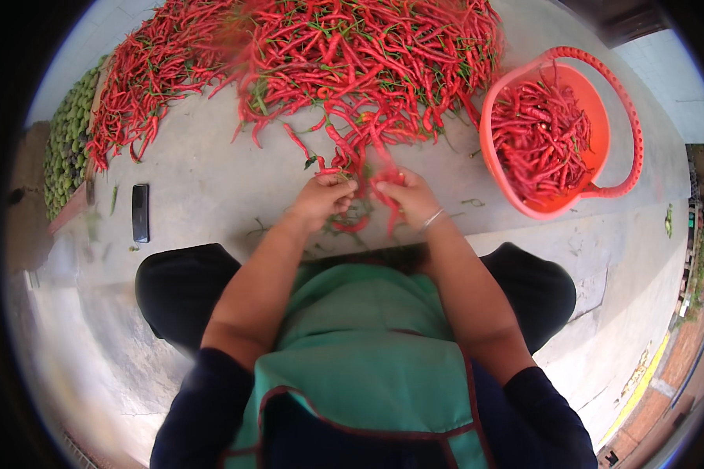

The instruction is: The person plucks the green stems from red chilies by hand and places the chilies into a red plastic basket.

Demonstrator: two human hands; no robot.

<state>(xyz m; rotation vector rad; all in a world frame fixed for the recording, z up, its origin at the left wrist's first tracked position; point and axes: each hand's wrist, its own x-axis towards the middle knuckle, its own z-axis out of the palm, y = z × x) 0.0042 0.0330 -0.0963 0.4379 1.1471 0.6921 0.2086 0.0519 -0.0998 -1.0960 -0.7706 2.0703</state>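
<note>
Both my hands meet just in front of my lap, at the near edge of a big heap of long red chili peppers [368,62]. In my left hand [323,198], the fingers are pinched on a red chili pepper [332,171] by its green stem end. My right hand [411,198] is closed round a few red chili peppers [389,191], smeared by motion. Between and below the hands lie a curved red chili [353,225] and bits of green stem. To the right stands a red plastic basket [602,129] with stemless-looking red chilies [541,133] in it.
A black phone [140,213] lies on the grey concrete floor [203,172] at the left. Beyond it is a pile of green produce [72,137] behind a low board. The basket's arched handle [633,125] leans out to the right. My bent knees flank the work spot.
</note>
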